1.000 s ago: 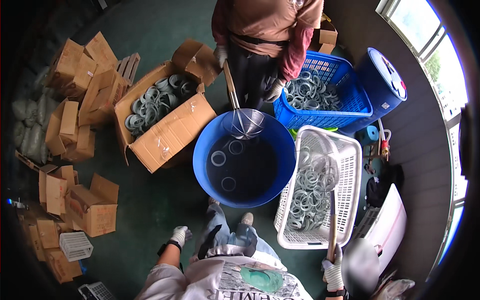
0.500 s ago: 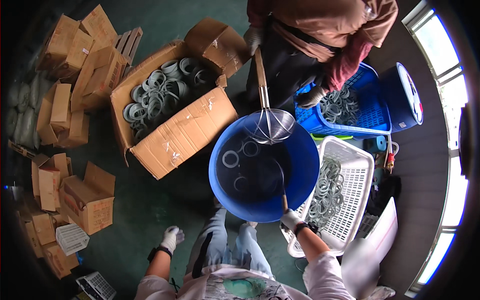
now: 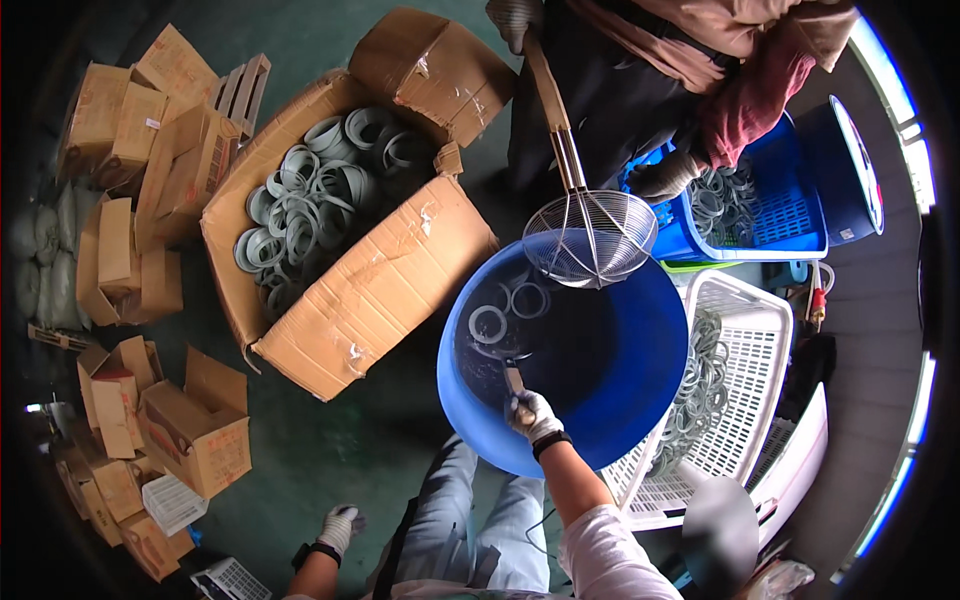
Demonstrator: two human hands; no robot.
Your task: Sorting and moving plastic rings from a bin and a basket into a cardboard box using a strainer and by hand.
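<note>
My right hand [image 3: 530, 412], in a white glove, grips a wooden handle [image 3: 515, 383] that dips into the big blue tub [image 3: 640, 400] of dark liquid. A few grey rings [image 3: 490, 323] float in the tub near the handle's far end. My left hand [image 3: 340, 527], also gloved, hangs by my left knee with its fingers apart and holds nothing. Across the tub a second person in a dark apron holds a wire skimmer [image 3: 590, 238] over the tub's far rim, one gloved hand [image 3: 515, 18] on its long handle, the other hand [image 3: 665, 178] at a blue crate.
A large open cardboard box [image 3: 380, 290] of grey rings lies left of the tub. A white slotted basket [image 3: 740, 400] with rings stands at its right, a blue crate [image 3: 790, 215] and blue drum [image 3: 845, 165] behind. Small cartons [image 3: 190, 430] pile along the left.
My right hand has moved from the white basket to the tub with the handle, whose end is now in the liquid. The view has closed in on the tub. The other person's skimmer stays over the rim.
</note>
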